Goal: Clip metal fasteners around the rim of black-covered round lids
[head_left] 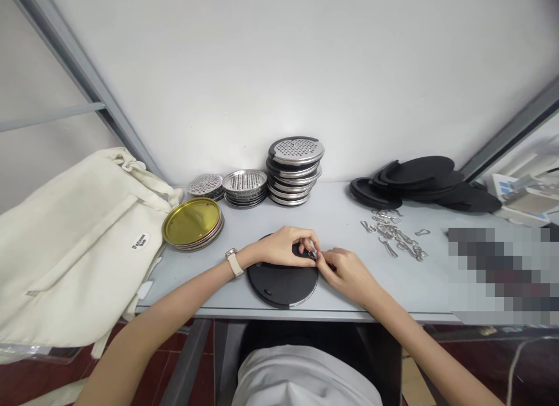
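Observation:
In front of me a black round disc (283,286) with a slot and a thin silvery rim lies flat near the table's front edge. My left hand (286,246) reaches over its far part, thumb and fingers pinched on a small metal clip (311,254). From the other side my right hand (347,271) meets it at the disc's right edge, its thumb and fingertips closed on the same spot. The fingers hide most of the clip. Several loose metal spring clips (395,231) are scattered to the right.
At the back stand stacks of perforated metal grater discs (244,182) and a taller stack with black rims (294,173). Gold lids (192,222) are piled at left, beside a cream bag (87,237). Black round covers (419,182) heap at back right. A blurred patch covers the far right.

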Demonstrator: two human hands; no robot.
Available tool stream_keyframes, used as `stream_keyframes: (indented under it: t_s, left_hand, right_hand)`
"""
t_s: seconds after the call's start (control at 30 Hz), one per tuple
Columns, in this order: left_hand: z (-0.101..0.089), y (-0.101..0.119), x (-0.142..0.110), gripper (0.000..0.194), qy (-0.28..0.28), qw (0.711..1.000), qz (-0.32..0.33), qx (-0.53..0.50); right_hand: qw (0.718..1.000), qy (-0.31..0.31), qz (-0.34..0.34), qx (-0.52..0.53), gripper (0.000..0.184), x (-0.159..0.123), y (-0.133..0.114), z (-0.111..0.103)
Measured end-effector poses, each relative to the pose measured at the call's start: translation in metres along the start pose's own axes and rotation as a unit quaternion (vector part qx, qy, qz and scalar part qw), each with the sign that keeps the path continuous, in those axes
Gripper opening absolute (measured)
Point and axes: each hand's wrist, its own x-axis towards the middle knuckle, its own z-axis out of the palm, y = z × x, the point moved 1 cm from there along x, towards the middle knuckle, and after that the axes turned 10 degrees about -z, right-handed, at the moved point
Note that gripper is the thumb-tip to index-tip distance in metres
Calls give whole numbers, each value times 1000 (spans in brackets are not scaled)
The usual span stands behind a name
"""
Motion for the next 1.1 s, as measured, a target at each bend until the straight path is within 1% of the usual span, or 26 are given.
stream_keyframes:
  t_s: [0.5, 0.7, 0.9, 1.1]
  left_hand:
    - [0, 1, 1, 27, -6, 1000, 22, 15]
    - [1, 1, 1, 27, -10, 1000, 9, 11]
    - [1, 1, 1, 27, -10, 1000, 6, 13]
    - [1, 2, 1, 27, -8, 1000, 8, 14]
  right_hand:
    - [1000, -11, 1, 0, 43, 2, -1, -2]
    - [1000, -7, -4, -5, 43, 1, -1, -2]
    - [1000, -18, -4, -3, 43, 1, -2, -3]
    - [1000, -15, -4, 3, 41, 1, -2, -4]
